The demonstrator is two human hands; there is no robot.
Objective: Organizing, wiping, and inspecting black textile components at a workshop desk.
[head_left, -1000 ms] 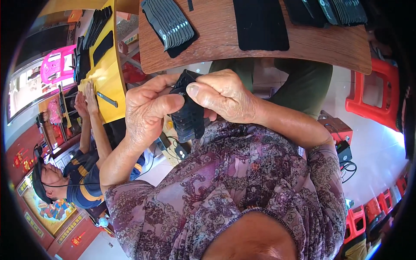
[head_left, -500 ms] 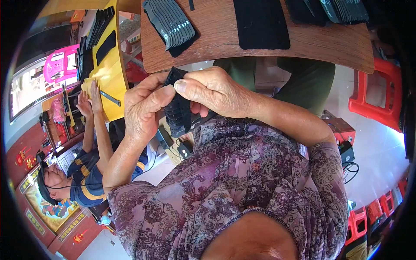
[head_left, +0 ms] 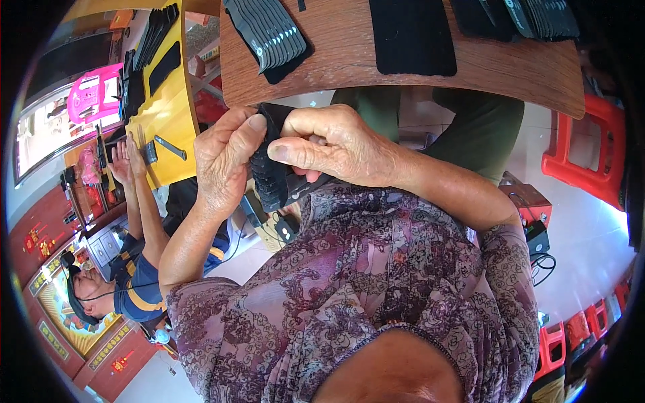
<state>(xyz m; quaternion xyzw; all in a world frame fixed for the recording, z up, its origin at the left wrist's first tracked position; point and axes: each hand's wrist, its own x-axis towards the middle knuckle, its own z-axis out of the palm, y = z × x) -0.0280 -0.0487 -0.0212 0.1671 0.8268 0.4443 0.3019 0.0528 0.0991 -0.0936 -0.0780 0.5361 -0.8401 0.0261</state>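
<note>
In front of my chest, near the table's edge, I hold a black, ribbed bundle of cloth-like pieces (head_left: 269, 185). My left hand (head_left: 227, 158) is closed on its left side, with the thumb pressed near the top. My right hand (head_left: 339, 148) grips it from the right, its thumb pointing left across the dark material and its fingers curled behind. The bundle hangs below both hands with several layered edges showing. My hands hide much of its upper part, so I cannot tell exactly what kind of piece it is.
On the brown wooden table (head_left: 336, 64) lie a fanned stack of dark grey strips (head_left: 269, 33), a flat black rectangle (head_left: 413, 37) and another strip stack (head_left: 537, 20). A red stool (head_left: 588, 148) stands right. At left, a co-worker's hands (head_left: 131, 158) are over a yellow table (head_left: 171, 121).
My right thumb has drawn away from the left thumb, and the bundle's top has shifted between my hands. The co-worker's hands have moved slightly, and a second dark strip shows beside them.
</note>
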